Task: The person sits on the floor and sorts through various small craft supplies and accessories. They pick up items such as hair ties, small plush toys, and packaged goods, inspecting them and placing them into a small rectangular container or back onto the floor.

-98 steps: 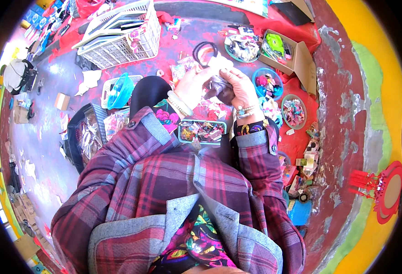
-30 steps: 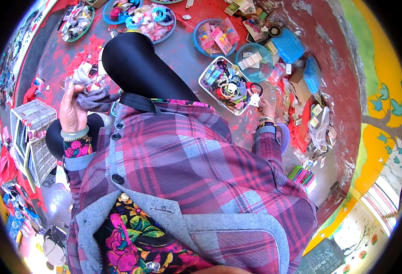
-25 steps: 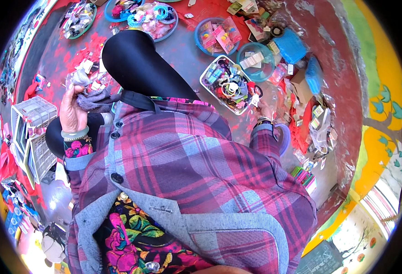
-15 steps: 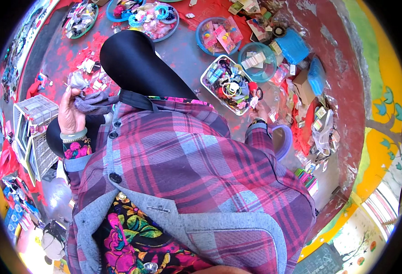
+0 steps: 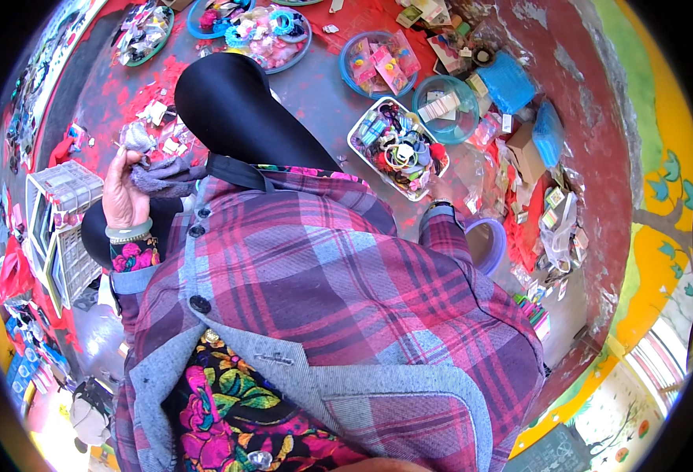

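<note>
My left hand [image 5: 126, 195], with a bangle at the wrist, is closed at the left beside my dark-clad knee. Between its thumb and fingers is a bunched grey-purple soft cloth [image 5: 169, 178], which trails toward my jacket front; its exact kind is unclear. A paler grey bunch [image 5: 137, 138] shows above the fingertips. On the right, my right hand [image 5: 441, 189] is at the near corner of a white rectangular basket [image 5: 362, 160]. Hair ties [image 5: 401, 155] in many colours fill that basket. The fingers of this hand are small and blurred, so their grip is unclear.
Beyond the basket stand a clear teal tub [image 5: 463, 126] and a blue tub with pink packages [image 5: 367, 81]. A purple-rimmed container [image 5: 494, 245] is near my right forearm. White plastic crates [image 5: 67, 193] stand at the left. Small boxes and wrappers litter the right side.
My right hand has drawn back slightly from the basket's edge, and the small pink piece and dark ring at its fingertips no longer show. My left hand keeps its hold on the cloth.
</note>
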